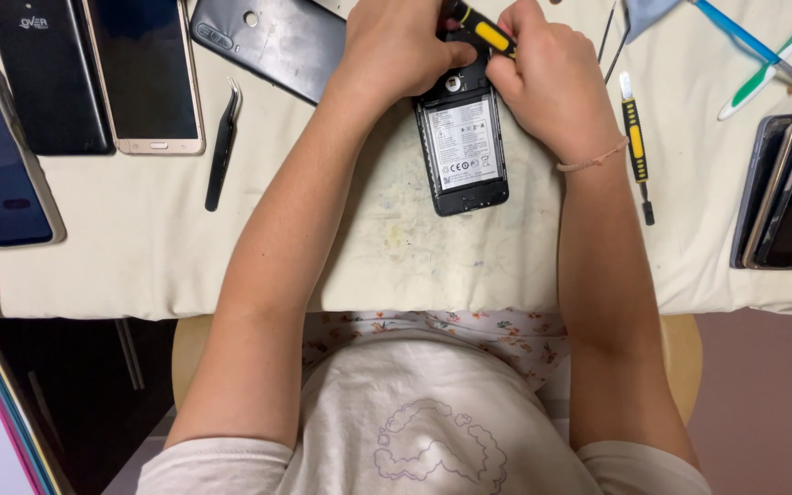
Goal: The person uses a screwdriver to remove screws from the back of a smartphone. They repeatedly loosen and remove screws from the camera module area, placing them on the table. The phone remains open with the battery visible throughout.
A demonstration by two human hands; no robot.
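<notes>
A black phone (463, 151) with its back cover off lies on the cream cloth (139, 247), its battery and label showing. My left hand (396, 50) rests over the phone's top left corner and steadies it. My right hand (547, 82) grips a black and yellow screwdriver (483, 29) and points its tip down onto the phone's upper end, between both hands. The tip itself is hidden by my fingers.
A second black and yellow screwdriver (635, 147) lies right of my wrist. Black tweezers (223, 147) lie at left, beside several phones (144, 73) and a loose back cover (272, 41). A stack of phones (790, 192) sits at right, toothbrushes (763, 46) at top right.
</notes>
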